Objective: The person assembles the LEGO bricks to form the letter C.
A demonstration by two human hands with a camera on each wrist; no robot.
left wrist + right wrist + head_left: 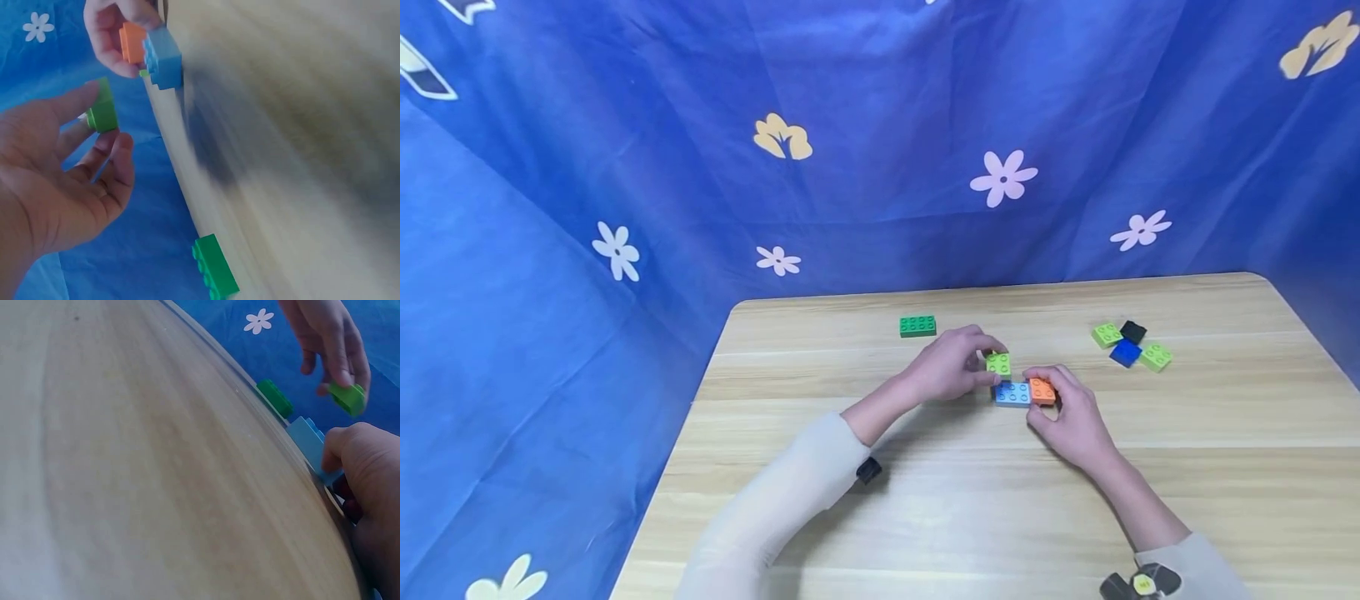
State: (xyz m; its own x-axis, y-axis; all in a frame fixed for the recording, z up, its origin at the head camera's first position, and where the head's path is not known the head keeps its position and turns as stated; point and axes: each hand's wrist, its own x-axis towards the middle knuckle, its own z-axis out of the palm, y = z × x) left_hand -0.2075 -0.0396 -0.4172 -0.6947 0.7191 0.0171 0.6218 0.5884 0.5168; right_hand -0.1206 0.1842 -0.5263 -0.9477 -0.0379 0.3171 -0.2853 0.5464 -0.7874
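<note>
My left hand (955, 363) pinches a lime green brick (998, 364) between thumb and fingers. In the left wrist view that lime brick (104, 109) hangs apart from the other bricks. Just below it in the head view lies a light blue brick (1013, 394) with two rows of studs. An orange brick (1042, 391) adjoins the blue one at its right end. My right hand (1071, 421) grips the orange brick between thumb and fingers. From the right wrist, the light blue brick (307, 442) shows, while the hand hides the orange one.
A dark green brick (917, 326) lies near the table's back edge. To the right sit two lime bricks (1107, 335), a dark blue brick (1126, 352) and a black brick (1133, 332) in a cluster. Blue patterned cloth (880, 167) hangs behind the wooden table (940, 517).
</note>
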